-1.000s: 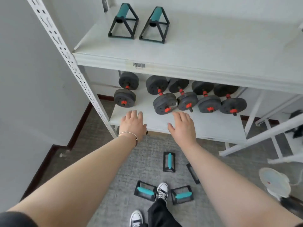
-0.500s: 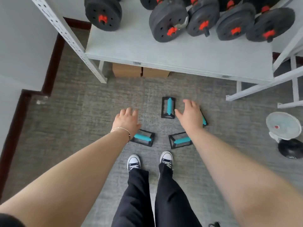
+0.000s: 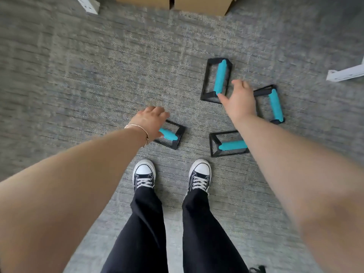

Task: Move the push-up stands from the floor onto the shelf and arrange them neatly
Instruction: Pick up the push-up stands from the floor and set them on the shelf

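Several black push-up stands with teal grips stand on the grey carpet. My left hand (image 3: 150, 120) hovers over the left stand (image 3: 171, 134), fingers spread, covering part of its grip and holding nothing. My right hand (image 3: 239, 99) is open between the far stand (image 3: 217, 80) and the right stand (image 3: 274, 105), thumb close to the far stand's teal grip. A fourth stand (image 3: 226, 144) lies nearer my feet, partly hidden under my right forearm. The shelf surface is out of view.
My two sneakers (image 3: 144, 174) are planted on the carpet just behind the stands. Cardboard boxes (image 3: 201, 3) sit at the top edge. White shelf legs show at top left (image 3: 88, 4) and at the right edge (image 3: 346, 73).
The view has dropped from the shelves to the floor. Both hands have come down from the lower shelf edge to just above the stands; neither has taken hold of one.
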The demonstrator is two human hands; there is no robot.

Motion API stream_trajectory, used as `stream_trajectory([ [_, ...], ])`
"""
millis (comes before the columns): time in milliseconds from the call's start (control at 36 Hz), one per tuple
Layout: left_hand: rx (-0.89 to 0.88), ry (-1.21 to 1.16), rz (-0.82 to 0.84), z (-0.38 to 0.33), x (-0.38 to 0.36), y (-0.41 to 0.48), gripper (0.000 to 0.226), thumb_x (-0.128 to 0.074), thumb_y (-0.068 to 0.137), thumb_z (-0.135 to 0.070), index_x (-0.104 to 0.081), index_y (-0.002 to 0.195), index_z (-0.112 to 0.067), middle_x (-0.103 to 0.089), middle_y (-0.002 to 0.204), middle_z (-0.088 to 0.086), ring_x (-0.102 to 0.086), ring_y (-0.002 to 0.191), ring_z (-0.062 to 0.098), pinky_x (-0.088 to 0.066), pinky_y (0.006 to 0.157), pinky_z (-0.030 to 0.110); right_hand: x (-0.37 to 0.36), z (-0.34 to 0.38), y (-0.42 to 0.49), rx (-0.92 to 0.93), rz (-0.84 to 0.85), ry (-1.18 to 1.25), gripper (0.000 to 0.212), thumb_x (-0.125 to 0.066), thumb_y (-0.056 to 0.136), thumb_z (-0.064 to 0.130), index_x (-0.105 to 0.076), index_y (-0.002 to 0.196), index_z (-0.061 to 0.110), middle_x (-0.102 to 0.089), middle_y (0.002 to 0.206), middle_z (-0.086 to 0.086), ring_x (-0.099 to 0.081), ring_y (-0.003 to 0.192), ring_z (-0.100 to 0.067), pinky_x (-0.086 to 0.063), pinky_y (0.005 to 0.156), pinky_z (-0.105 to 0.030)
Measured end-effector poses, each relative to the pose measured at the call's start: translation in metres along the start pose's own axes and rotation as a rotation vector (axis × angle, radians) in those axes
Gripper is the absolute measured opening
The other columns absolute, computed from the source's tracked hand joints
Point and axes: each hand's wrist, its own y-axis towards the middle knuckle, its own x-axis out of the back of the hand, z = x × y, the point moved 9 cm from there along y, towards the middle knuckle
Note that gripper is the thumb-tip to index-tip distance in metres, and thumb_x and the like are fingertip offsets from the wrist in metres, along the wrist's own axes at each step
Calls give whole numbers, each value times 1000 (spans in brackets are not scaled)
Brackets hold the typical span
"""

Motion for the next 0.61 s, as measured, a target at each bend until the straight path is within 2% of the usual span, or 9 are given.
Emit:
stream_trajectory([
  [194, -45, 23, 67, -4, -76, 47, 73, -72, 79, -41, -37, 141, -25, -42, 142, 0, -39, 130, 27, -39, 102, 41, -69, -22, 30, -89, -7, 59, 58, -68, 84, 45, -51, 127, 9, -55, 127, -13, -53, 114, -33, -48, 88, -42],
  [333, -48, 22, 87, 1, -113, 72, 72, -72, 79, -40, -38, 140, -24, -46, 138, -1, -41, 127, 27, -41, 103, 41, -106, -33, 48, -153, -2, 75, 60, -68, 84, 46, -50, 126, 7, -56, 125, -16, -56, 111, -34, -49, 89, -42],
  [500, -63, 51, 117, 5, -141, 96, 56, -67, 82, -44, -49, 132, -24, -54, 129, -1, -46, 123, 25, -41, 101, 41, -137, -49, 68, -221, -28, 135, 66, -70, 83, 45, -49, 131, 4, -55, 128, -17, -54, 116, -34, -46, 94, -41],
  [611, -69, 24, 119, 9, -146, 104, 46, -63, 85, -46, -54, 126, -25, -58, 120, -1, -49, 119, 24, -41, 100, 40, -147, -58, 82, -283, -57, 183, 59, -69, 82, 48, -55, 120, 5, -61, 119, -15, -58, 109, -35, -48, 86, -39],
])
